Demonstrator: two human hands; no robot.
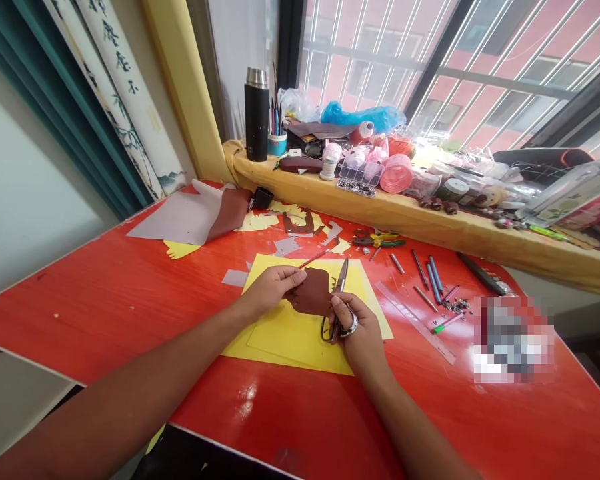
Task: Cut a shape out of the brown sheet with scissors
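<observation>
My left hand (pixel 273 290) pinches the edge of a cut piece of brown leather or felt (pixel 310 293) above a yellow sheet (pixel 300 343). A red pencil (pixel 313 259) runs out past those fingers, and I cannot tell whether that hand holds it. My right hand (pixel 357 323) grips black-handled scissors (pixel 337 307), whose narrow blades point up beside the brown piece. A silver ring (pixel 350 325) shows on that hand. The yellow sheet lies on a red table (pixel 260 413).
Paper scraps and a brown-and-grey sheet (pixel 195 217) lie at the table's far left. Pliers (pixel 380 240), several pencils (pixel 433 280) and a clear ruler (pixel 415 323) lie to the right. A yellow sill (pixel 405 223) holds a thermos (pixel 257 113) and crafts.
</observation>
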